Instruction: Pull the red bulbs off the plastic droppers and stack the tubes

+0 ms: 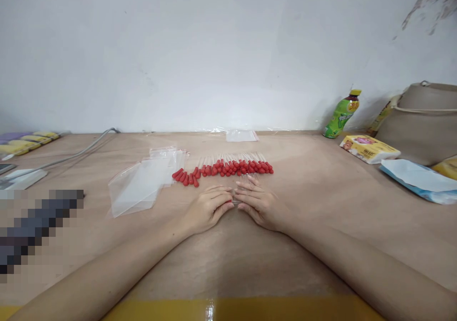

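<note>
My left hand [210, 208] and my right hand [259, 206] meet low over the middle of the table, fingertips nearly touching. A bit of red, like the end of a red-ended stick [229, 201], shows at my left fingertips, which are pinched together. A narrow see-through strip bridges the gap between the hands; what my right fingers close on is mostly hidden. Just beyond lies a row of thin pale sticks with bulbous red ends [233, 168], red ends toward me. Several clear zip bags [137, 188] overlap to the left of the row.
Against the white wall lies another small stack of clear bags [242, 135]. On the right stand a green bottle [342, 114], a yellow tissue pack [369, 149], a blue-and-white packet [421, 180] and a beige bag [417, 126]. A grey cable [82, 150] crosses the left side.
</note>
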Tool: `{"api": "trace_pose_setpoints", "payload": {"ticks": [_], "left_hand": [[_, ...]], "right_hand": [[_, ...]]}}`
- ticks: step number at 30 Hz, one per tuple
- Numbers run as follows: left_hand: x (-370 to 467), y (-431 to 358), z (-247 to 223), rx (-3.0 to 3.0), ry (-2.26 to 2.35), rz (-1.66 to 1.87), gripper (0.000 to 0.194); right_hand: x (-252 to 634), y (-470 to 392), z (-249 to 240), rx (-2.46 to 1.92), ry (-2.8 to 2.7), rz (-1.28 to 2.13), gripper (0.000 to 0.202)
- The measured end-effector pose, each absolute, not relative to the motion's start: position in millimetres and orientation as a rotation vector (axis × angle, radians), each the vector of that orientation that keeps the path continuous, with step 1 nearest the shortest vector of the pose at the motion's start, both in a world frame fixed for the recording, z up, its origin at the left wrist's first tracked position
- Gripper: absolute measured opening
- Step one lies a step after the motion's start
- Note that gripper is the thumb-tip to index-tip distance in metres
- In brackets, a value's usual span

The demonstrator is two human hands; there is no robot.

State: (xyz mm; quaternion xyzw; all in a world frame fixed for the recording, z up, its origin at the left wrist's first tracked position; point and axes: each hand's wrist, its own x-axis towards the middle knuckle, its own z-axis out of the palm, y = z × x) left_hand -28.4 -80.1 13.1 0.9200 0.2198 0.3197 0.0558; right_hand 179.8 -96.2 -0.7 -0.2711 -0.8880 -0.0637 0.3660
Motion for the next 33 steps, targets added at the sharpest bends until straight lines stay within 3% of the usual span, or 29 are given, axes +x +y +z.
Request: {"api": "trace_pose_setpoints", "payload": {"ticks": [5, 20, 29, 33], "left_hand": [[-29, -83, 18, 2.816, 0.653, 0.814, 0.022], [-39, -85, 16, 2.787, 0.702, 0.672, 0.023], [-64, -75, 28, 2.699, 1.062, 0.944, 0.023], [-67, -61, 35, 2.566, 1.305, 1.17, 0.026]], "right_hand": [[181, -96, -2, -0.575, -2.317, -0.087, 0.027], [186, -100, -3, -0.463, -2.271, -0.306, 0.029], [209, -88, -2, -0.904, -2.065, -0.276, 0.023], [200, -91, 0, -1.044, -2.109, -0.288, 0.031]]}}
